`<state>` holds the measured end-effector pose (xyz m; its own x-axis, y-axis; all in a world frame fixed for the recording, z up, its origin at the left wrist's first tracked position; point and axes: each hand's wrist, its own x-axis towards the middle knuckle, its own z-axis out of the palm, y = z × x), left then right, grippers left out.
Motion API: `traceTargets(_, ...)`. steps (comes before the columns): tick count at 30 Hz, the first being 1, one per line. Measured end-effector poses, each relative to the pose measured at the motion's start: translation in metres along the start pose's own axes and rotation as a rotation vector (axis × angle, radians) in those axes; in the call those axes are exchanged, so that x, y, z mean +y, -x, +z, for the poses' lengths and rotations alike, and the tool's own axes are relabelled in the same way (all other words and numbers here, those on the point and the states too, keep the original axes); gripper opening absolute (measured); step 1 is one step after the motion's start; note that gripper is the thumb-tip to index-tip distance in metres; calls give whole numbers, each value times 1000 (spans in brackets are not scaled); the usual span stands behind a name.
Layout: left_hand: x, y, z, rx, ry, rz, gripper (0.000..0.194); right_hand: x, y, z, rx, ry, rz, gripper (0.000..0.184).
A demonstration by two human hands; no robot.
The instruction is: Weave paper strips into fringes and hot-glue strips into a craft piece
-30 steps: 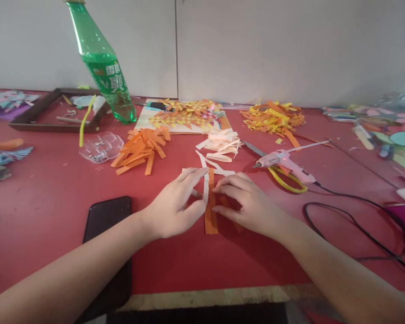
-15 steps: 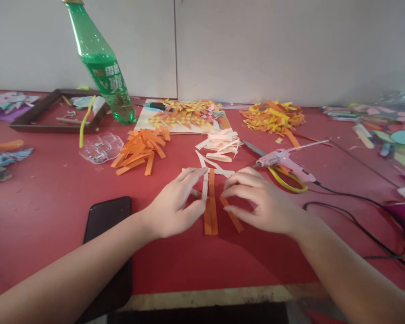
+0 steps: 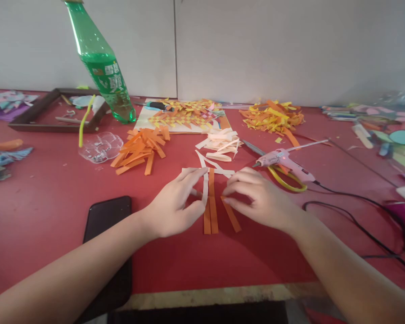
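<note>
My left hand (image 3: 178, 202) holds a cream paper strip (image 3: 205, 188), its index fingertip on the upper part and its thumb beside the lower end. That strip meets another cream strip (image 3: 224, 172) lying crosswise. Two orange paper strips (image 3: 213, 211) lie side by side, pointing toward me, just right of my left thumb. My right hand (image 3: 256, 198) pinches the top end of a separate orange strip (image 3: 232, 218), which slants down to the right. Behind the hands sit a pile of orange strips (image 3: 145, 146) and a pile of cream strips (image 3: 221, 143).
A pink glue gun (image 3: 286, 160) with a black cord and yellow-handled scissors (image 3: 286, 181) lie right of my right hand. A phone (image 3: 110, 220) is under my left forearm. Farther back are a green bottle (image 3: 111, 81), a dark frame (image 3: 43, 129) and yellow-orange strips (image 3: 273, 117).
The orange strip in my right hand has shifted slightly left, and the right fingers have closed in on its top end. My left hand stays in place.
</note>
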<state>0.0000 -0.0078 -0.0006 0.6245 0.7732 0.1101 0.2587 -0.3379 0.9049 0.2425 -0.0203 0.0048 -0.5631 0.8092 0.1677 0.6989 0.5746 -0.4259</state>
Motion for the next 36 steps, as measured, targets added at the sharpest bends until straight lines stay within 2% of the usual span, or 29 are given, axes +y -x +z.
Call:
traceTargets(3,0,0,-1,-9,18,-13,58,-5,-3,7,3,-31,95,6)
traceTargets(6,0,0,-1,-2,11,-3,59,-9,-5,13,2,-14,119,4)
traceTargets(14,-4,0,-1,10,-20,17,59,-13,-5,23,68,136,-32,15)
traceTargets(17,-3,0,-2,-9,-5,-15,60,-12,-4,18,276,67,-19,18)
traceTargets(20,-1,0,-3,-28,13,-44,60,-3,0,9,584,-16,135,10)
traceTargets(22,0,0,-3,-31,22,-56,62,6,2,2,739,-47,219,5)
traceTargets(25,-1,1,-3,-32,30,-62,63,17,5,-10,936,-9,270,13)
traceTargets(26,-2,1,-3,-32,28,-58,64,19,5,-14,964,25,283,19)
traceTargets(28,-3,1,-3,-33,27,-48,64,22,6,-22,951,145,285,38)
traceTargets(29,-3,1,-3,-35,29,-46,64,23,7,-25,900,224,270,51)
traceTargets(31,-4,1,-3,-37,36,-41,64,22,8,-28,813,318,213,60)
traceTargets(33,-3,0,-3,-41,39,-41,65,20,9,-28,660,271,154,39)
traceTargets(35,-3,0,-2,-39,36,-43,63,18,9,-25,398,146,78,14)
traceTargets(36,-3,0,-2,-37,34,-44,62,16,9,-23,250,85,45,8)
